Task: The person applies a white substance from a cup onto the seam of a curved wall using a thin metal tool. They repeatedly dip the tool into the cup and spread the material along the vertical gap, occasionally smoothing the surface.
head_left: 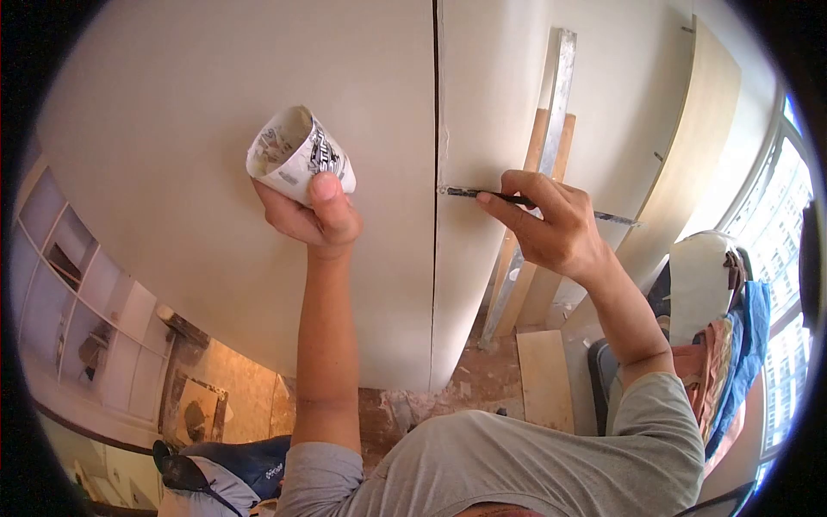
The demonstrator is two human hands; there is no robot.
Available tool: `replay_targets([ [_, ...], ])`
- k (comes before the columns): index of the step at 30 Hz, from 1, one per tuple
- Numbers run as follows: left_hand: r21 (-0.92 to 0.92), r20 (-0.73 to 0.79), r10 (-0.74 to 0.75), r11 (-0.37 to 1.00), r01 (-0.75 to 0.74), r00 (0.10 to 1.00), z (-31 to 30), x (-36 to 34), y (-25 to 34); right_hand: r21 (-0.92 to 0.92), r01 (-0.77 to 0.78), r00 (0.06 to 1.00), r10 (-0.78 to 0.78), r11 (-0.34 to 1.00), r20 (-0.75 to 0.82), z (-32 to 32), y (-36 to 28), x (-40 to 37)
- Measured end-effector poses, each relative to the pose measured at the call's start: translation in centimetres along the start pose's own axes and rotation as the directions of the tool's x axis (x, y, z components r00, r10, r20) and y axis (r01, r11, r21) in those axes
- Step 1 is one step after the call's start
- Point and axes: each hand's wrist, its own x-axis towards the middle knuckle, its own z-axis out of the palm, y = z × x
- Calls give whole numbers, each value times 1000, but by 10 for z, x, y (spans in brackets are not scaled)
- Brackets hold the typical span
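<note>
My left hand [312, 211] grips a white paper cup [306, 164] with dark lettering, tilted with its mouth toward the upper left. Pale residue coats the inside of the cup. In my right hand [553, 220] is a slim dark tool [504, 197] with whitish smears, pinched between thumb and fingers; its exact kind does not show clearly. The left tip of this tool meets the white panel [370, 293] just right of a long dark vertical gap [436, 112]. A rough line of pale filler [444, 151] runs beside that gap.
Behind my right hand lean a metal straightedge [562, 77] and wooden boards [715, 95]. Clothes [751, 345] hang over a chair at the right, near a bright window [782, 258]. Open shelving [73, 284] stands at the left. A loose board [544, 379] lies on the debris-strewn floor.
</note>
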Motion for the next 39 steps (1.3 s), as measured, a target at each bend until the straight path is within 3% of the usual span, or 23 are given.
replay_targets([
  [4,-13,-23,-55,998,55,998,-2,-5,1,-31,-81,997,80,996,-23,-5,-1,11],
  [11,-32,4,-38,999,38,999,-3,-3,-2,22,-7,1000,7,1000,29,-4,0,8],
  [16,-15,5,-38,999,38,999,-3,-3,-2,28,-107,994,107,994,14,-11,3,13],
  [19,-24,-20,-66,998,65,998,0,-2,3,28,0,1000,-1,1000,23,-8,3,16],
  [25,-34,1,-53,998,53,999,0,-1,4,7,-105,994,105,994,12,-15,8,25],
  [28,-26,17,-18,1000,18,1000,-3,0,-1,10,-2,999,2,1000,51,-15,8,28],
  [34,-28,9,-70,997,70,998,-3,-6,4,-26,-63,998,64,998,7,-19,20,33],
  [39,-27,14,-58,998,59,998,-5,-2,1,-30,-2,1000,3,1000,31,-26,19,44],
])
